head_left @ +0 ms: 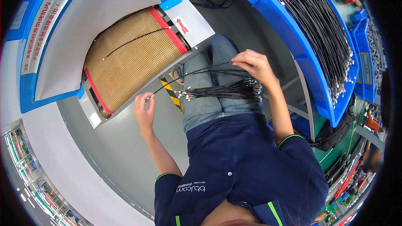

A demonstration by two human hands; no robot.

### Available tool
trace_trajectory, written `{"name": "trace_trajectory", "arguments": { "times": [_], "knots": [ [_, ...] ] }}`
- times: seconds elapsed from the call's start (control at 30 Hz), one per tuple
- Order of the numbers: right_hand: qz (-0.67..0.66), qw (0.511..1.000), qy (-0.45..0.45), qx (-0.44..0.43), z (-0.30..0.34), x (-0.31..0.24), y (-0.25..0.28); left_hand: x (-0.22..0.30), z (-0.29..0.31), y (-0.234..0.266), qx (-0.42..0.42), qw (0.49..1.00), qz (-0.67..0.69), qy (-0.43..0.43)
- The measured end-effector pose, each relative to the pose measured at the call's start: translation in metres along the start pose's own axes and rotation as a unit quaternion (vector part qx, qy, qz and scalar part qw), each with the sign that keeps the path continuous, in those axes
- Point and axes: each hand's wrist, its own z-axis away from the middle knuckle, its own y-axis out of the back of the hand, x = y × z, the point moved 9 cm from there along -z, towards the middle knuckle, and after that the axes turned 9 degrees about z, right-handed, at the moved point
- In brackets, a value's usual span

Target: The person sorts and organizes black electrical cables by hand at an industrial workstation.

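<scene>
While a thin black cable point(180, 77) is held drawn out between the two hands, one end is pinched by the thumb and fingertips of the left hand point(144, 108), near the front edge of the belt machine point(95, 119). Farther along, the cable is gripped by the closed fingertips of the right hand point(254, 65), above the far side of the lap point(201, 111). Below this hand a second dark strand is seen; whether it belongs to the same cable cannot be told. Across the thighs a bundle of black cables point(226, 91) is laid, with small pale plugs at both ends. On the tan mesh belt point(134, 65), a single cable point(138, 38) is placed slantwise, one tip reaching over the red right edge. Beyond the right hand, a blue bin point(293, 29) is filled with similar cables, their plugs gathered toward its near and far ends.
</scene>
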Motion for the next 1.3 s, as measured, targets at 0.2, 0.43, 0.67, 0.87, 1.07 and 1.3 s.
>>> {"name": "trace_trajectory", "arguments": {
  "times": [0.2,0.43,0.67,0.87,1.07,1.3],
  "knots": [
    [0.024,0.998,0.009,0.060,0.003,-0.004,0.004,0.001,0.002,-0.003,-0.014,1.000,0.003,-0.020],
    [0.049,0.997,0.048,0.041,0.001,-0.010,0.001,0.003,0.001,-0.001,-0.031,0.999,-0.004,-0.020],
    [0.074,0.991,0.102,0.050,0.003,-0.016,-0.002,0.002,0.001,0.000,-0.032,0.999,0.006,-0.016],
    [0.010,0.999,0.019,-0.029,0.001,-0.007,-0.011,0.000,0.002,0.005,-0.025,1.000,0.006,-0.015],
    [-0.006,0.996,0.013,-0.087,0.005,-0.001,-0.020,0.002,0.000,0.006,-0.024,0.999,0.006,-0.026],
    [0.011,0.993,0.026,-0.111,0.002,-0.006,-0.027,0.000,-0.003,0.010,-0.029,0.999,-0.012,-0.021]
  ]
}}
